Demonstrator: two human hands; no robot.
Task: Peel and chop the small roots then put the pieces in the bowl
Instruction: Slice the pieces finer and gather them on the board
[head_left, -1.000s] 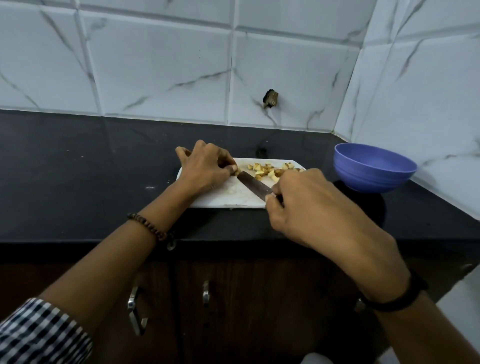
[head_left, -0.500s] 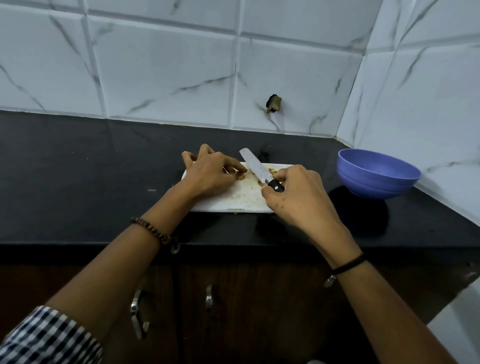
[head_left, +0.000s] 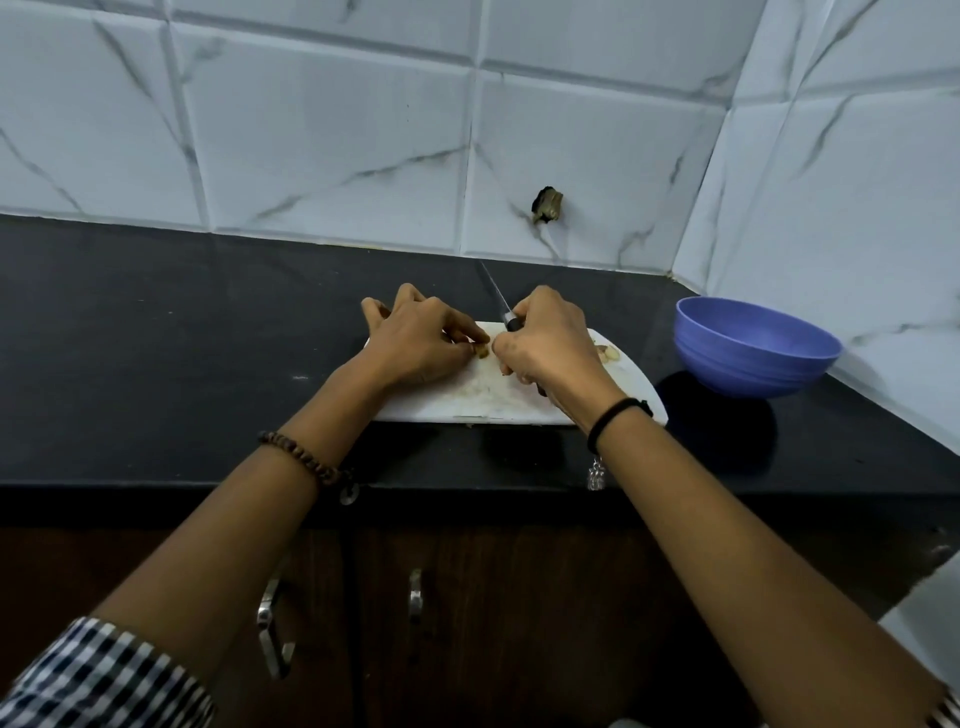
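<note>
A white cutting board (head_left: 483, 400) lies on the black counter. My left hand (head_left: 421, 340) pinches a small brown root piece (head_left: 482, 351) over the board's middle. My right hand (head_left: 550, 343) grips the black handle of a knife (head_left: 496, 299), whose blade points up and away toward the wall. The two hands nearly touch at the root piece. A few pale chopped pieces (head_left: 608, 353) show at the board's right edge; the rest are hidden behind my right hand. A blue bowl (head_left: 753, 345) stands to the right of the board.
The black counter (head_left: 156, 364) runs left from the board, with its front edge just below the board. White tiled walls meet in a corner behind the bowl. A dark stub (head_left: 546, 203) sticks out of the back wall. Cabinet doors with metal handles (head_left: 415, 597) are below.
My right hand has swung the knife from lying flat across the board to blade pointing up and away. It has moved in next to my left hand, covering the chopped pieces.
</note>
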